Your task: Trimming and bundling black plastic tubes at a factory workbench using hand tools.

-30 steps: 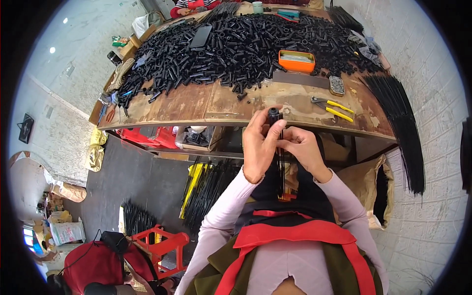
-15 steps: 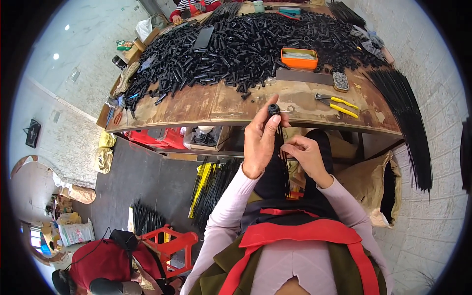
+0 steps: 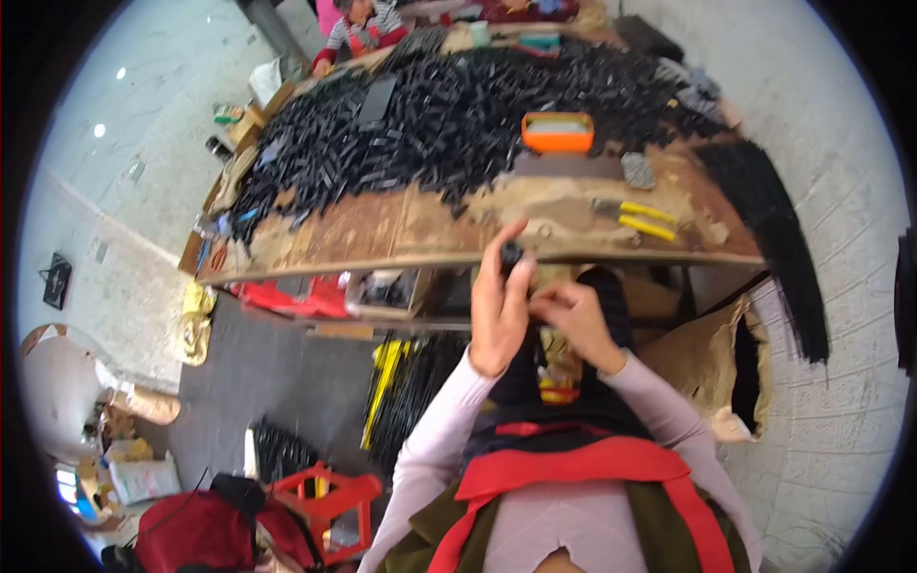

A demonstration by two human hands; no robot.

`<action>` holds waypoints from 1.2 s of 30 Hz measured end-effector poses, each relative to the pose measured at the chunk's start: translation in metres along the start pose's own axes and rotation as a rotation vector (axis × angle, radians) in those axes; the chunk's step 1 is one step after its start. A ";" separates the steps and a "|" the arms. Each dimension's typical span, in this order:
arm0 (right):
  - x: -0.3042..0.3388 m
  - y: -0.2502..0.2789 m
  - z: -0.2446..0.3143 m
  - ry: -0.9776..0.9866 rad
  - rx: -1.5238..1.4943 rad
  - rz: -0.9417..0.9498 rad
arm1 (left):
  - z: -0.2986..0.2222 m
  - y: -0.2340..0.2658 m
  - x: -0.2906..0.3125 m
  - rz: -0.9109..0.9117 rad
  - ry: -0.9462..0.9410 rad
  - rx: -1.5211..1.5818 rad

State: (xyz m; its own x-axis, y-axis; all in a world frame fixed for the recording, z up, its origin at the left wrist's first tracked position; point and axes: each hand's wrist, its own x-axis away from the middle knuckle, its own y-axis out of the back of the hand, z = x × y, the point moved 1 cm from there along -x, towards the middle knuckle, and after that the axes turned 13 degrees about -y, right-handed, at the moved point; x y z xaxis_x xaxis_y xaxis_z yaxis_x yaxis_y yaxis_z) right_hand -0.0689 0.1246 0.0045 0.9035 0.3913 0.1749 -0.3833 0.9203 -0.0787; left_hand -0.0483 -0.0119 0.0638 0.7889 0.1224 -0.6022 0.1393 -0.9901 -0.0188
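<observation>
My left hand (image 3: 499, 306) is raised in front of the wooden workbench's near edge (image 3: 382, 263) and grips a small black cylindrical part (image 3: 512, 256) between thumb and fingers. Just to its right and a little lower, my right hand (image 3: 573, 323) has its fingers pinched together against the lower end of that part; what it holds is too small to make out. Both hands hover over my lap, below the bench edge.
A big heap of black tubes (image 3: 449, 115) covers the bench. An orange box (image 3: 558, 132), yellow-handled pliers (image 3: 638, 220) and a black strand bundle (image 3: 774, 220) lie at right. A person (image 3: 358, 27) sits at the far side. A red stool (image 3: 320, 497) stands at lower left.
Both hands have stayed together at the bench edge; the left hand turned slightly with the black part, and the right hand's fingers shifted closer under it. The view tilted a little.
</observation>
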 end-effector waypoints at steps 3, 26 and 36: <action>-0.008 0.004 -0.037 0.058 0.029 0.025 | 0.023 -0.001 0.021 -0.032 0.019 -0.005; 0.011 0.018 -0.052 -0.130 0.028 0.123 | 0.023 0.010 0.031 0.252 0.021 0.029; -0.008 0.157 0.020 0.577 0.927 -0.552 | 0.046 -0.051 -0.001 0.382 0.160 0.240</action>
State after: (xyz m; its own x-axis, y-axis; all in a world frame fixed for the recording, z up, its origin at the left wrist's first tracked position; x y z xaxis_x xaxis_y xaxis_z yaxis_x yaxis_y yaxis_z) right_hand -0.1403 0.2657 0.0101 0.8500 0.1052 -0.5162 0.2998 0.7091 0.6382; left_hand -0.0833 0.0356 0.0287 0.8414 -0.2630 -0.4722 -0.3061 -0.9519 -0.0153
